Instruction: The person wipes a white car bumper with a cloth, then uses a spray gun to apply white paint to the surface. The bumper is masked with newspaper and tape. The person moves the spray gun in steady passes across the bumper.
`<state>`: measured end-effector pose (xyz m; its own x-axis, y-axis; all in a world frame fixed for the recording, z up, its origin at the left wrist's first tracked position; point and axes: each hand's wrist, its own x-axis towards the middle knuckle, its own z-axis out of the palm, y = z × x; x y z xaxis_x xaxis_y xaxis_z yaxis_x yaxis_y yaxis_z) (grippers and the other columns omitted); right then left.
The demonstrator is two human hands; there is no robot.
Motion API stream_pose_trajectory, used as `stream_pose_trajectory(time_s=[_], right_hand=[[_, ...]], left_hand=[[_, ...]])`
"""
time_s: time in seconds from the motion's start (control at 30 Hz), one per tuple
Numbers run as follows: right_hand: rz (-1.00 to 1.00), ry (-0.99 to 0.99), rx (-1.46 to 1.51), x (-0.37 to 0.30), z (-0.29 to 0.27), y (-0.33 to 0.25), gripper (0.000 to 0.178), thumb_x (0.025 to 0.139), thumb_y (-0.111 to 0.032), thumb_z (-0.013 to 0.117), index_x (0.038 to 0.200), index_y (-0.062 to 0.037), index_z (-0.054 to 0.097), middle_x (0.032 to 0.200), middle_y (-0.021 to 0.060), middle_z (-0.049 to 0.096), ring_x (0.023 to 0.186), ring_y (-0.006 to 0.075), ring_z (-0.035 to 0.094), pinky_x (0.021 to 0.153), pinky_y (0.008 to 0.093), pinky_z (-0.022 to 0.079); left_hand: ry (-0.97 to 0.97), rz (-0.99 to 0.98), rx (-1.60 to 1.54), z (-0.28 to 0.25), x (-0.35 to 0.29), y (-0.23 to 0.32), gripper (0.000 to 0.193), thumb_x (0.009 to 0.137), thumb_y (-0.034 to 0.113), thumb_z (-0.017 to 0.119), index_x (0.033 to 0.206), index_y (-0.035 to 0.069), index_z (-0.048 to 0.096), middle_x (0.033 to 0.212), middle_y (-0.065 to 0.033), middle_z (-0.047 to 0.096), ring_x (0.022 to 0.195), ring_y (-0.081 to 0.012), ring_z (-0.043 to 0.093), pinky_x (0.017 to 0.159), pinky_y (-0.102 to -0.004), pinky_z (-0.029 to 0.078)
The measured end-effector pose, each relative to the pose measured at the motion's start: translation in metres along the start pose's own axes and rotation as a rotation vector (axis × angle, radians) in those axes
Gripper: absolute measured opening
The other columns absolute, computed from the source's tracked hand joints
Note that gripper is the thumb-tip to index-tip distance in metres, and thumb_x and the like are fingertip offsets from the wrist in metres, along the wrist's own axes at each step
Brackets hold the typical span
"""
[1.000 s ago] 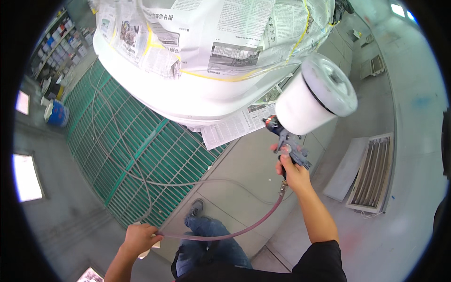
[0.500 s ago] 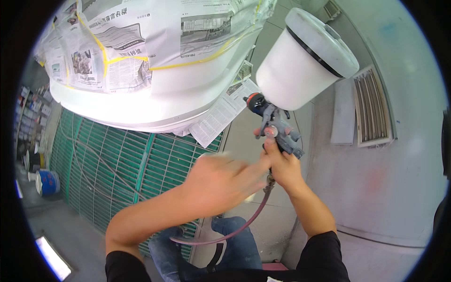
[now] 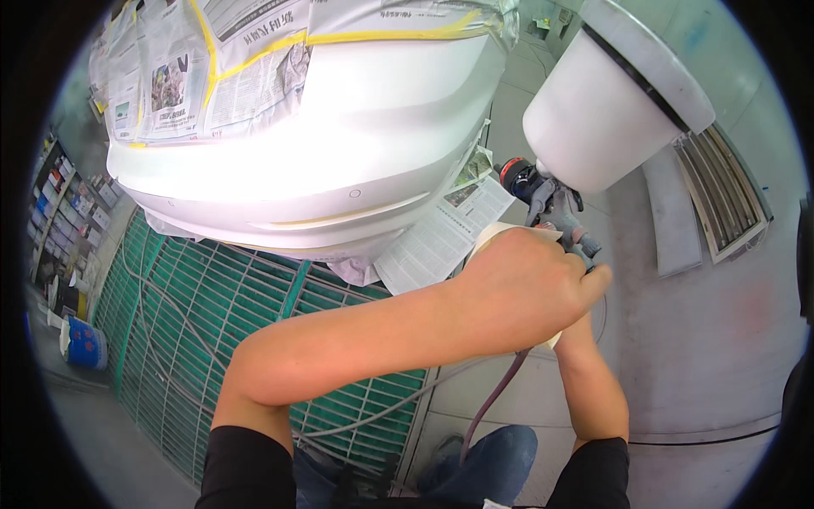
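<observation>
At the spray gun (image 3: 560, 208), both hands overlap. Left hand (image 3: 530, 280): back uppermost, fingers curled over a pale cream sheet (image 3: 494, 231) that shows on either side of the fist; fingertips hidden, so cannot tell whether they pinch it. Right hand (image 3: 577, 333): mostly covered by the left, wrapped on the gun's handle, as far as can be seen. Gun held in the air, its orange-ringed nozzle (image 3: 514, 174) directed left, toward the masked part. Above it, tilted, a large white cup (image 3: 598, 110) with a black band below its lid. Under the hands hangs a dull red hose (image 3: 496, 392). Left of the gun, a glossy white bumper-like part (image 3: 365, 106); upper portion covered with newspaper (image 3: 254, 100) under clear film, edged with yellow tape (image 3: 381, 36). Print noted: bold headline characters, fine columns, small photographs; body text too small to read. A loose printed sheet (image 3: 445, 237) lies near the part's lower right edge. Below: green floor grating (image 3: 229, 293) crossed by a grey hose (image 3: 373, 416); the person's jeans (image 3: 500, 462) at the lower edge. Far left: a blue bucket (image 3: 85, 343) with red marks on its side, illegible, and a shelf (image 3: 64, 195) of containers, labels likewise illegible. Right: a slatted panel (image 3: 725, 191) near the wall, beside a flat grey board (image 3: 676, 225).
</observation>
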<state>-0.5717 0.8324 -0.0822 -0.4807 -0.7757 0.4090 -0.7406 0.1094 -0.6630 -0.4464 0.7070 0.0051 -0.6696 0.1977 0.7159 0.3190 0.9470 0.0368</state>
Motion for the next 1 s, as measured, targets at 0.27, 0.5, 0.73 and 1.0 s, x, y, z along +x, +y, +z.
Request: stream_pose_trajectory(time_s=[0.27,0.5,0.73,1.0], right_hand=[[0.001,0.140,0.291,0.018,0.015,-0.022,0.041,0.090,-0.021,0.066,0.125,-0.0042,0.054,0.113,0.0110,0.062,0.097,0.0222,0.058,0.081,0.0358,0.047],[0.183,0.297,0.708,0.061,-0.009,-0.067,0.030,0.102,-0.026,0.055,0.124,-0.0054,0.055,0.104,0.0086,0.063,0.050,0.0079,0.045,0.045,0.0249,0.037],[0.084,0.421,0.653,0.112,-0.040,-0.081,0.030,0.101,-0.028,0.057,0.122,-0.0069,0.056,0.106,0.0092,0.066,0.052,0.0097,0.046,0.047,0.0258,0.038],[0.037,0.433,0.511,0.172,-0.083,-0.017,0.022,0.098,-0.028,0.062,0.109,-0.0084,0.058,0.098,0.0076,0.067,0.053,0.0088,0.048,0.044,0.0248,0.038]], left_hand=[[0.071,0.033,0.091,0.015,-0.011,-0.012,0.035,0.072,0.014,0.068,0.106,0.008,0.063,0.066,0.0005,0.060,0.055,-0.0193,0.060,0.047,-0.0325,0.046],[-0.208,-0.706,-0.886,0.102,-0.143,0.041,0.069,0.080,0.024,0.076,0.138,-0.001,0.047,0.127,-0.0154,0.059,0.114,-0.0267,0.059,0.101,-0.0378,0.046],[-0.917,-0.804,-1.739,0.200,-0.283,0.143,0.018,0.090,0.022,0.068,0.093,0.004,0.066,0.083,-0.0024,0.064,0.077,-0.0138,0.059,0.073,-0.0328,0.048],[-0.374,-1.316,-0.256,0.003,-0.345,0.010,0.020,0.085,0.022,0.071,0.096,0.006,0.068,0.082,-0.0144,0.070,0.076,-0.0327,0.069,0.067,-0.0406,0.053]])
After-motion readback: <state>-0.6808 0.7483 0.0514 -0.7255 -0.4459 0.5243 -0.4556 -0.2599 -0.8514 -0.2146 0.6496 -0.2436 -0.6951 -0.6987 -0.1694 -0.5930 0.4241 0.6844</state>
